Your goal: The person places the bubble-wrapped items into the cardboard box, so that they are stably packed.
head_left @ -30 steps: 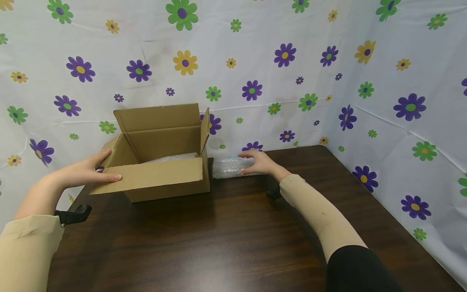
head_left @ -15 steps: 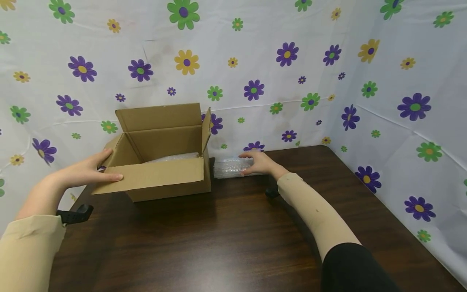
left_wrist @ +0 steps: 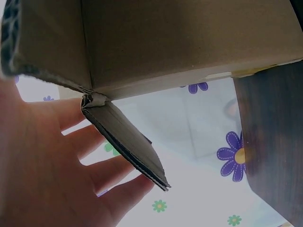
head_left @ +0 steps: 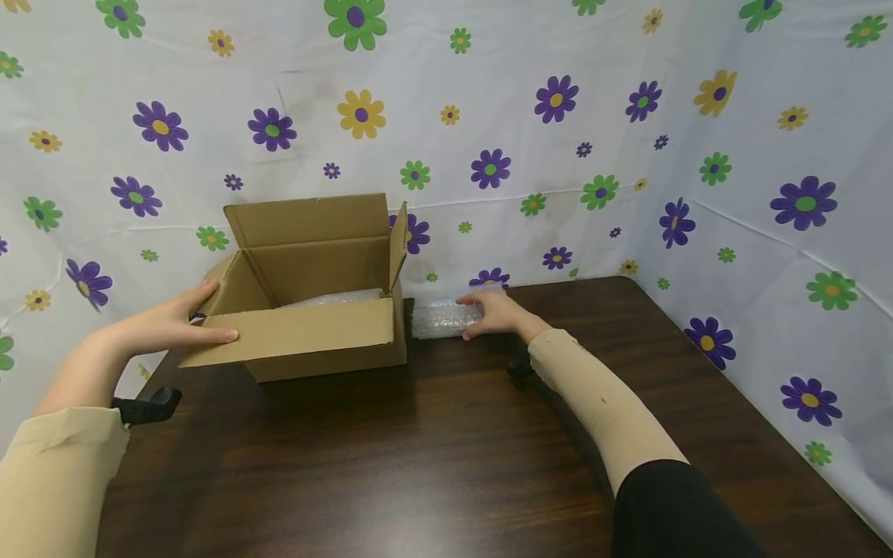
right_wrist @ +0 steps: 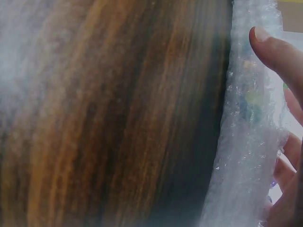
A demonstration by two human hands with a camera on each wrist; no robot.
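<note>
A brown cardboard box (head_left: 300,332) stands with its flaps spread at the back left of the table. My left hand (head_left: 156,327) holds its left front corner: the thumb lies on the front flap, and in the left wrist view the spread fingers (left_wrist: 111,172) reach behind a side flap (left_wrist: 128,137). Just right of the box lies a clear bubble-wrapped bundle (head_left: 441,320). My right hand (head_left: 498,312) grips it, thumb on the near side and fingers at the back. What the wrap encloses cannot be made out. More bubble wrap (head_left: 338,297) shows inside the box, partly hidden by the front flap.
The dark wooden table (head_left: 391,465) runs up to a flower-printed cloth (head_left: 432,93) behind the box and along the right side. A black strap piece (head_left: 149,407) sticks out from the left wrist.
The head view has shifted slightly. Both hands keep their places on the box and the bubble-wrapped bundle, though the right thumb looks a little closer to the bundle.
</note>
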